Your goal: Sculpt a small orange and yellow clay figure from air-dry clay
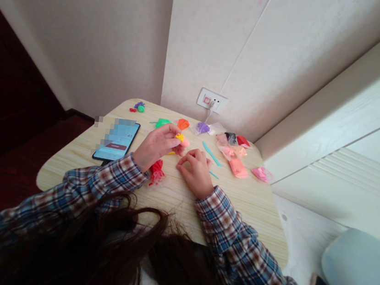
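Surface (pixel 253 215): pale wood grain, carrying all items below. Phone (pixel 116 145): lit, left side. Left hand (pixel 156 146): raised, fingers pinched closed on a yellow-and-pink piece. Right hand (pixel 196 173): just beside, thumb and fingertips nearly together; cannot tell if it grips anything. Red bag (pixel 157 172): near the left wrist. Coral bag (pixel 238 168): right side. Turquoise knife (pixel 211 154): lying unused. Small shaped pieces (pixel 141 108): far left corner, apparently finished. Yellow-and-pink piece (pixel 181 138): above the surface, colours joined, seemingly part-made; remaining work unclear.
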A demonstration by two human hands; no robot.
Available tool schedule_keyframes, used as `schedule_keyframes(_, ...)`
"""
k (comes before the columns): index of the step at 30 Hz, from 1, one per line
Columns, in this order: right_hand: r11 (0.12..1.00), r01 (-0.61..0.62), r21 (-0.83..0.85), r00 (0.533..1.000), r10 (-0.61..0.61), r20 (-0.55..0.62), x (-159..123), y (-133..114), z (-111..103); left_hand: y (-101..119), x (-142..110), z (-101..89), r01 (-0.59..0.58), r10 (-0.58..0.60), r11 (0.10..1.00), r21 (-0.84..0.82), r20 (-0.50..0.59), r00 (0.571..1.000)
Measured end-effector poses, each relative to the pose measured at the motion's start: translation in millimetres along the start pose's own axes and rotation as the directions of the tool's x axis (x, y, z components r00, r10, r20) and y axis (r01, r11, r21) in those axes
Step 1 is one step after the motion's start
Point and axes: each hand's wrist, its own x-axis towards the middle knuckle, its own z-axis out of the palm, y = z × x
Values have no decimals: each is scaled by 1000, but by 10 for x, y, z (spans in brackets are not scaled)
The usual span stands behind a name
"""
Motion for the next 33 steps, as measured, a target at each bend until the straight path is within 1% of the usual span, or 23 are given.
schedule_keyframes(3, 1000, -5, -25, 1000, 5, 7, -2, 18, 3, -5, -2, -2, 1, -1, 1000, 0, 8, 1000)
schedule_keyframes(6, 1000, -3, -27, 1000, 3, 4, -3, 39, -41, -13, -8, -2, -4, 3, 1000, 18, 33, 999)
schedule_keyframes(8, 1000, 5, 31, 998, -3, -58, -3, 63, -98, -14, -19, 6, 0, -4, 998, 61, 70, 998)
schedule_keyframes(11, 984, 59, 171, 978, -22, -208, -3, 111, -186, -11, -40, 26, 28, -48, 992, 127, 157, 987)
schedule_keyframes(13, 976, 82, 200, 969, -31, -244, -9, 131, -213, -11, -48, 32, 32, -60, 989, 143, 198, 978)
schedule_keyframes(15, 985, 67, 160, 977, -32, -211, -20, 129, -204, -13, -48, 29, 9, -39, 988, 154, 197, 980)
schedule_keyframes(19, 1000, 31, 5, 997, -31, -75, -46, 65, -139, -16, -35, 12, -48, 28, 984, 170, 121, 992)
schedule_keyframes(23, 997, 51, -63, 999, -52, -8, -51, 6, -99, -8, -35, 19, -45, 27, 987, 156, 115, 993)
schedule_keyframes(28, 995, 5, -97, 1000, -4, 16, -30, 17, -54, -2, -46, 31, -28, 8, 988, 152, 129, 992)
schedule_keyframes(33, 991, 9, -133, 1000, -9, 6, -4, 53, 10, -11, -50, 17, -24, -7, 985, 169, 181, 984)
